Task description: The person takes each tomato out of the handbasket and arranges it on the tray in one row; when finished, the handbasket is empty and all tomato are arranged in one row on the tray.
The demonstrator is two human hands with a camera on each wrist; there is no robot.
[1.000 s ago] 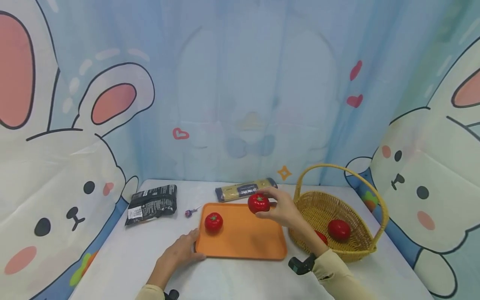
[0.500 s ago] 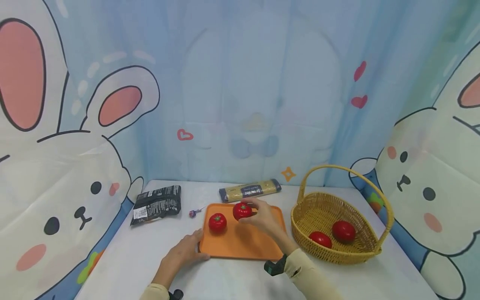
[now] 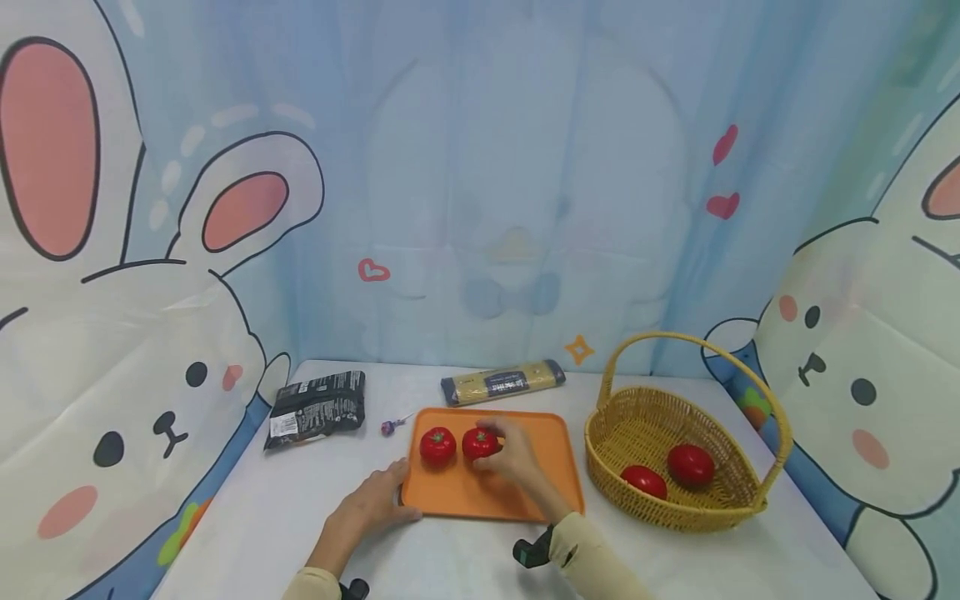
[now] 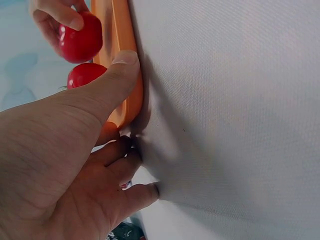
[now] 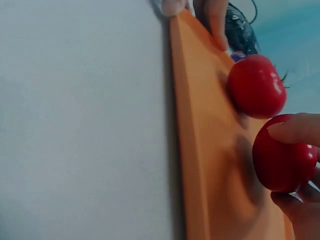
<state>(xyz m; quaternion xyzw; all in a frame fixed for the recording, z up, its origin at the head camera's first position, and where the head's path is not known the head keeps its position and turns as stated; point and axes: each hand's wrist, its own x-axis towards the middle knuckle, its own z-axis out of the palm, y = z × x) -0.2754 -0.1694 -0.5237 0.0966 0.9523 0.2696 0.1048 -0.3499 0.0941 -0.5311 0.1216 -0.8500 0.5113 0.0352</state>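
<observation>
My left hand (image 3: 372, 502) holds the near left corner of an orange tray (image 3: 517, 500). In the left wrist view its thumb (image 4: 112, 80) lies along the tray's front wall, with the other fingers round the side. A red tomato (image 3: 437, 447) with a green stem sits on the tray's left part. Just right of it, my right hand (image 3: 517, 457) grips a second red tomato (image 3: 480, 445) between thumb and fingers. The right wrist view shows this held tomato (image 5: 282, 157) low over the tray, close to the first; whether it touches the tray I cannot tell.
A yellow wicker basket (image 3: 622, 408) with a tall handle stands on the right, two red round items (image 3: 690, 465) inside. Behind the tray lies a long yellow packet (image 3: 502, 383). To the left are a black bag (image 3: 318, 408) and a lollipop (image 3: 387, 427).
My right hand has carried its tomato left and down, from the tray's back right to beside the first tomato. The left hand keeps its place at the corner. The head view has shifted slightly.
</observation>
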